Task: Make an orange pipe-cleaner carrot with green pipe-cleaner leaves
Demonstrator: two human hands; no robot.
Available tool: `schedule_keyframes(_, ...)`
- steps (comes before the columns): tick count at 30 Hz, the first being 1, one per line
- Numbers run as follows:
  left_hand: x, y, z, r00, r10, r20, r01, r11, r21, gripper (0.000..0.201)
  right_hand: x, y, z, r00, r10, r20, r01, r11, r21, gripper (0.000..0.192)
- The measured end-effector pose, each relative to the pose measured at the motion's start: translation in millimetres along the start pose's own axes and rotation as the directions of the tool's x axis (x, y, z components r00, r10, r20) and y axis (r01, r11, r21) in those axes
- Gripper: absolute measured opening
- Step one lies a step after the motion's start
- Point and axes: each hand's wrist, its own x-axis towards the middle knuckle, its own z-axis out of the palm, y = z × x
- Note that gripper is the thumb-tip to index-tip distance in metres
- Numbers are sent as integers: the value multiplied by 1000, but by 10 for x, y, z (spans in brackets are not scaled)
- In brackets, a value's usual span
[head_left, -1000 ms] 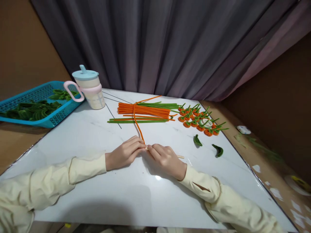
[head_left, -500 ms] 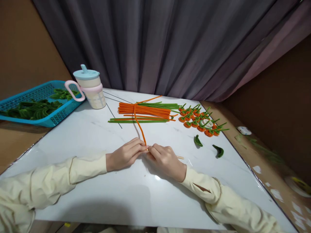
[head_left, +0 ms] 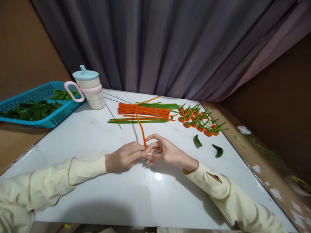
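Note:
My left hand [head_left: 127, 155] is closed in a pinch on the lower end of an orange pipe cleaner [head_left: 140, 124], which rises from the fingertips and leans back over the bundle. The pale end of a thin stick [head_left: 149, 154] shows between my two hands. My right hand [head_left: 162, 149] has its thumb and curled fingers around this stick, most of which they hide. Its index finger reaches up beside the pipe cleaner. Behind lie a bundle of orange pipe cleaners [head_left: 148, 110] and some green pipe cleaners [head_left: 143, 121].
Several small orange pumpkin shapes with green stems [head_left: 187, 124] stand at right around a white ring [head_left: 205, 123]. Two green curled pieces [head_left: 197, 141] lie nearer. A lidded cup [head_left: 92, 92] stands at left beside a blue basket [head_left: 46, 121] of green pieces. A grey curtain [head_left: 145, 48] hangs behind.
My right hand has turned and its fingers have loosened, the index finger lifting toward the pipe cleaner. The stick's far end no longer shows at right. My left hand has hardly moved.

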Motion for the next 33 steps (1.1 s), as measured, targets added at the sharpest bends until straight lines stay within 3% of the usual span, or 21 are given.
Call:
schedule_keyframes(9, 1, -2, -19, 1000, 8, -5, -8, 1000, 4, 23, 6, 10, -1, 1000, 5, -4, -4, 997, 82, 47)
schedule_keyframes(13, 8, 0, -5, 997, -67, -28, 67, 998, -19, 20, 4, 37, -3, 996, -49, -74, 51, 998, 32, 46)
schedule_keyframes(19, 8, -6, 34, 976, -201, -88, 195, 978, -74, 17, 10, 28, 10, 986, -34, -166, 35, 999, 3, 44)
schedule_keyframes(24, -3, -16, 45, 968, -227, -109, 219, 973, -75, 15, 6, 38, 36, 977, -36, -209, 39, 999, 8, 41)
schedule_keyframes(33, 15, -22, 38, 977, -192, -96, 198, 979, 50, 15, -54, 25, 102, 941, -219, -257, 132, 940, -316, 28)
